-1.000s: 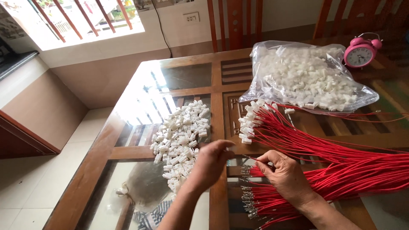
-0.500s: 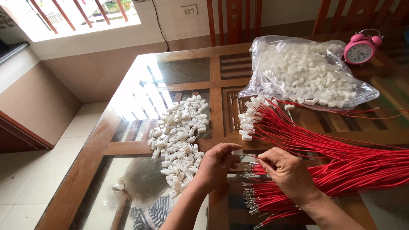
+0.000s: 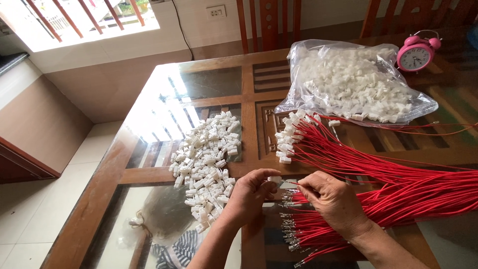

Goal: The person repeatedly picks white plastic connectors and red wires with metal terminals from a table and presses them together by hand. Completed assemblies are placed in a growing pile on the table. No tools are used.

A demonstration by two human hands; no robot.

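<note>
You're working in a home dining room: a glass-topped wooden table (image 3: 249, 124) with wooden chairs (image 3: 269, 25), tiled floor (image 3: 35, 209), a barred window (image 3: 74, 15), and a pink alarm clock (image 3: 416, 54).

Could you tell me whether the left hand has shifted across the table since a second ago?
Yes. The left hand has moved right, away from the loose pile of white connectors and toward the right hand, and now pinches a white connector.

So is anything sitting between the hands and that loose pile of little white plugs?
Nothing visible. The left hand pinches one white connector right beside the loose pile of white connectors; only bare glass tabletop lies between. The right hand rests over the red wires.
</note>
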